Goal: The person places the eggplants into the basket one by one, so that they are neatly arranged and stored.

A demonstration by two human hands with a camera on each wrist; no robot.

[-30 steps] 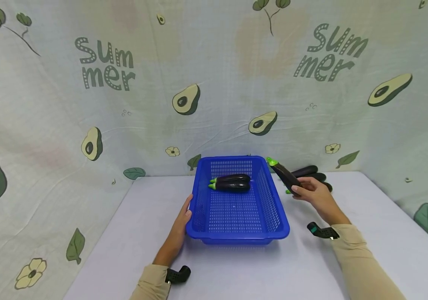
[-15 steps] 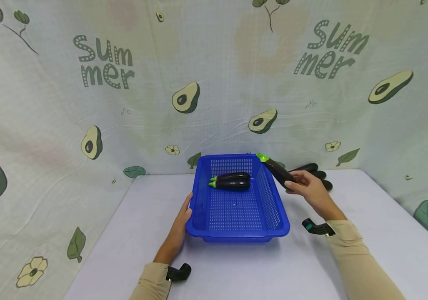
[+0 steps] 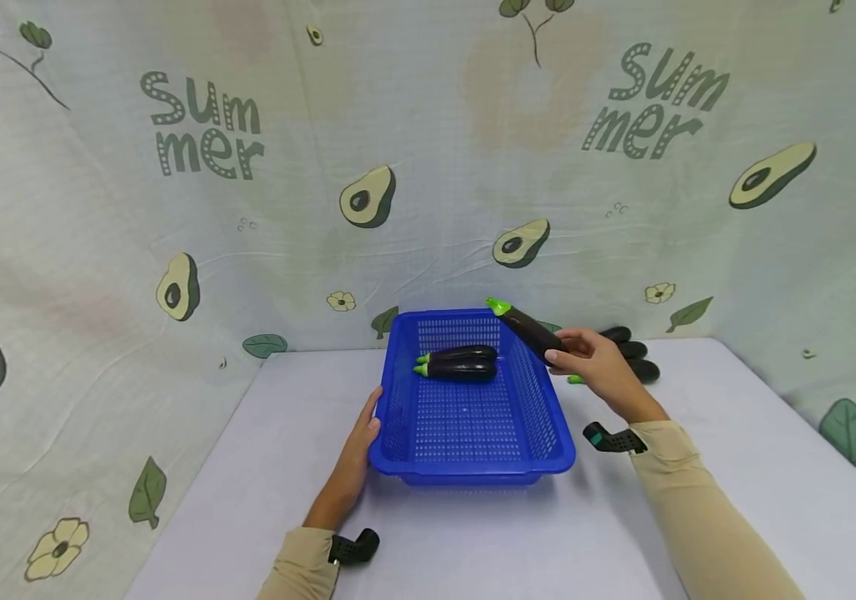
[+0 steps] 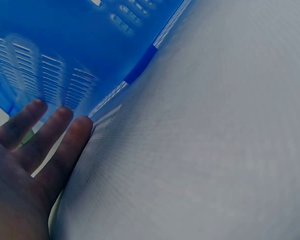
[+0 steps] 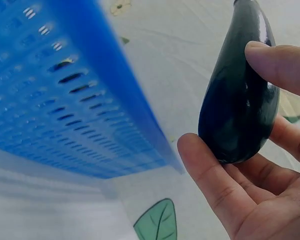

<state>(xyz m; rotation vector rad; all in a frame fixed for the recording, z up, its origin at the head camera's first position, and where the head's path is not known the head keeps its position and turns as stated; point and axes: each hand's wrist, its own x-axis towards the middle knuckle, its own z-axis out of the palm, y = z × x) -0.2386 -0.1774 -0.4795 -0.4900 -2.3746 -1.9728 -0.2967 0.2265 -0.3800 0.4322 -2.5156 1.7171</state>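
Observation:
A dark purple eggplant (image 3: 528, 327) with a bright green stem is pinched at its thick end by my right hand (image 3: 598, 369). It tilts over the right rim of the blue plastic basket (image 3: 465, 433), stem up and to the left. In the right wrist view, thumb and fingers hold the eggplant (image 5: 237, 90) beside the basket wall. Two eggplants (image 3: 461, 369) lie side by side inside the basket, stems left. My left hand (image 3: 352, 454) rests against the basket's left side; in the left wrist view its straight fingers (image 4: 72, 142) touch the slotted wall.
More eggplants (image 3: 641, 369) lie in a group on the white table (image 3: 247, 467), right of the basket and partly behind my right hand. A printed cloth (image 3: 428, 125) with avocados hangs behind the table. Each wrist wears a black camera band (image 3: 611, 438).
My right hand has carried the eggplant leftward and slightly up, from beside the basket to above its right rim. The left hand and the two eggplants inside have stayed put.

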